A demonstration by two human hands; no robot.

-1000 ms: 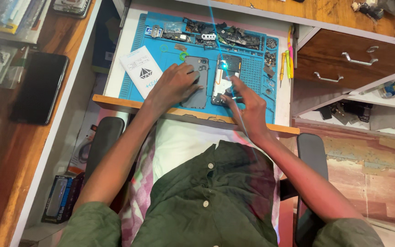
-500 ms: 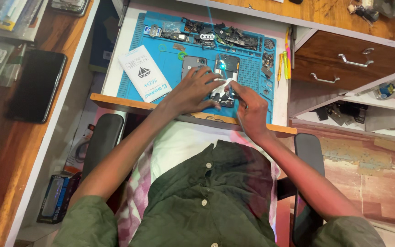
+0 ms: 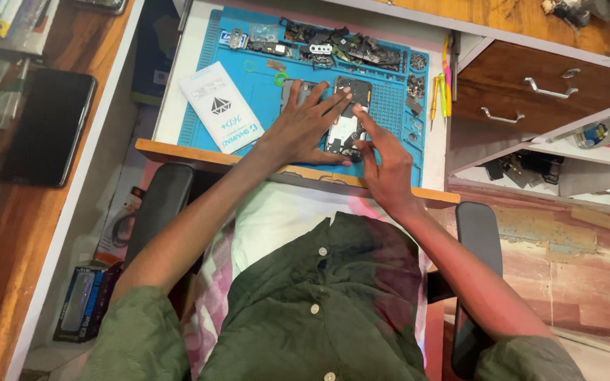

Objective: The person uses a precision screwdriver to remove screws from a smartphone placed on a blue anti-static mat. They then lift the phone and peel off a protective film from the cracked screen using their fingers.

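Observation:
An opened phone body [image 3: 348, 116] lies on a blue work mat [image 3: 390, 148] on a pull-out tray. My left hand [image 3: 303, 127] lies flat with fingers spread, pressing on the phone and on a grey phone part [image 3: 295, 87] beside it. My right hand [image 3: 384, 156] is at the phone's lower right edge, its fingertips touching the phone. I cannot tell whether something small sits between those fingertips.
A white booklet [image 3: 220, 106] lies on the mat's left. Small dark parts [image 3: 347, 42] line the mat's far edge, thin tools [image 3: 446, 77] its right edge. A black phone [image 3: 47, 127] rests on the wooden desk at left. Open drawers [image 3: 538, 92] stand at right. Chair armrests [image 3: 478, 233] flank me.
My right hand held a thin tool over the phone a second ago; it shows no tool now and has shifted to the phone's lower edge. My left hand moved right onto the phone.

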